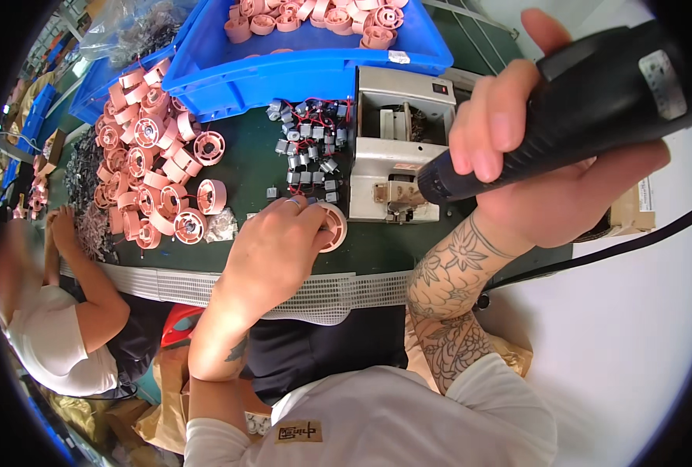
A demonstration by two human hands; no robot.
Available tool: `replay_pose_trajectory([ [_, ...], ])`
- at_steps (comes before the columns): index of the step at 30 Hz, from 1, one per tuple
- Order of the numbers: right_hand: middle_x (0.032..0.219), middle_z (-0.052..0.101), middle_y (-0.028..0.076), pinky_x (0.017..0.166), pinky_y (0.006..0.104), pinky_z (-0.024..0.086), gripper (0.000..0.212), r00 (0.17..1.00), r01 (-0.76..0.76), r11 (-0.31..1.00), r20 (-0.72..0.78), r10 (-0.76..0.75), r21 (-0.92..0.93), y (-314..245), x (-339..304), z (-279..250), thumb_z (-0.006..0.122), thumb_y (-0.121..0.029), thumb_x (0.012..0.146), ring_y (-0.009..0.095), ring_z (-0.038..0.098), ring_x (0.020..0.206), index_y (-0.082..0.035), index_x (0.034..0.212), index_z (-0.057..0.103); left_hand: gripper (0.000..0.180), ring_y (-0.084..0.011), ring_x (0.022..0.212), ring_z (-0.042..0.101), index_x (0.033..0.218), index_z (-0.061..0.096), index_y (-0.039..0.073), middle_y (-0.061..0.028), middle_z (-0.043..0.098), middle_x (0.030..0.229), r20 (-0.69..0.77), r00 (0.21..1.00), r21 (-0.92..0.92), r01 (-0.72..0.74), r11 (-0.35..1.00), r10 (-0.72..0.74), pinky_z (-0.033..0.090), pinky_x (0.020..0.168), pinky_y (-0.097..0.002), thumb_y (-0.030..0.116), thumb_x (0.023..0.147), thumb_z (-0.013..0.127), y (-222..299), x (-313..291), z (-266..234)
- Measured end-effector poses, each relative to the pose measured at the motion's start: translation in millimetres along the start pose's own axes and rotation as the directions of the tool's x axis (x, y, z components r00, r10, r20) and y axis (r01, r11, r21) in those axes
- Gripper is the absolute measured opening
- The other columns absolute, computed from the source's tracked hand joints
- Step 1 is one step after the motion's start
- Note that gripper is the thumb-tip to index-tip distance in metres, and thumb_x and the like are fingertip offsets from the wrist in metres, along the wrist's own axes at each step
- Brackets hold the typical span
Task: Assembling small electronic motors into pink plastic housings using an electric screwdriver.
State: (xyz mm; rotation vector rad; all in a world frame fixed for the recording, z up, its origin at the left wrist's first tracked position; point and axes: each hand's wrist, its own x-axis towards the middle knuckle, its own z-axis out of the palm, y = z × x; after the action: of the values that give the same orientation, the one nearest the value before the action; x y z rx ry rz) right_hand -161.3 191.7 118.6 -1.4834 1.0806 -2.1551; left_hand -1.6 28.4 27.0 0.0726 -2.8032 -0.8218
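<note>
My right hand (517, 171) is wrapped round a black electric screwdriver (595, 97), held tilted high at the right. Its nose end reaches down to the front of a pale metal box, apparently a screw feeder (369, 167); the bit itself cannot be made out. On the green tabletop, my left hand (272, 245) grips a round pink plastic housing (334, 228) at its left side, with some fingertips hidden. Just beyond that hand lie several small silver motors (307, 144) with red wires. To its left is a heap of similar pink housings (147, 167).
Behind stands a blue bin (283, 78) with more pink housings, beside another blue bin (89, 97). White mesh (315, 300) runs along the table's front edge. A small clear plastic bag (221, 226) lies near the heap. At the left sits another person (58, 335) with hands at the table.
</note>
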Motion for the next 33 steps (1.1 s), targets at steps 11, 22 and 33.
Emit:
replay_pose_trajectory([
  [11,0.072,0.056,0.012,0.051,0.0351,0.046,0.106,0.96,0.003,0.999,-0.281,0.01,0.049,46.9,-58.5,3.8,0.027,-0.088,0.077,0.021,0.053,0.053,0.003,0.129,0.041,0.027,-0.0345,0.077,0.063,0.089,0.059,0.003,-0.0154,0.061,0.081,-0.076,0.986,0.118,0.157,0.98,-0.149,0.05,0.064,-0.0446,0.025,0.078,0.072,-15.0,2.4,11.5],
  [22,0.073,0.056,0.011,0.05,0.0352,0.044,0.104,0.937,0.011,0.999,-0.35,0.0,0.03,63.6,-78.1,-1.7,0.029,-0.088,0.077,0.02,0.052,0.054,0.002,0.128,0.042,0.037,-0.0235,0.074,0.058,0.112,0.063,0.0,-0.0116,0.062,0.098,-0.136,0.978,-0.411,0.092,0.907,-0.161,0.048,0.069,-0.0317,0.011,0.078,0.074,-35.5,-15.6,15.2],
  [33,0.074,0.056,0.012,0.05,0.0351,0.044,0.102,0.946,0.081,0.997,-0.315,-0.074,0.01,65.1,-82.2,3.3,0.034,-0.086,0.077,0.02,0.051,0.056,0.001,0.128,0.042,0.023,-0.0215,0.07,0.062,0.098,0.069,-0.001,-0.0116,0.067,0.089,-0.095,0.988,-0.508,0.058,0.859,-0.124,0.049,0.066,-0.0321,0.013,0.081,0.072,-47.5,-0.3,27.3],
])
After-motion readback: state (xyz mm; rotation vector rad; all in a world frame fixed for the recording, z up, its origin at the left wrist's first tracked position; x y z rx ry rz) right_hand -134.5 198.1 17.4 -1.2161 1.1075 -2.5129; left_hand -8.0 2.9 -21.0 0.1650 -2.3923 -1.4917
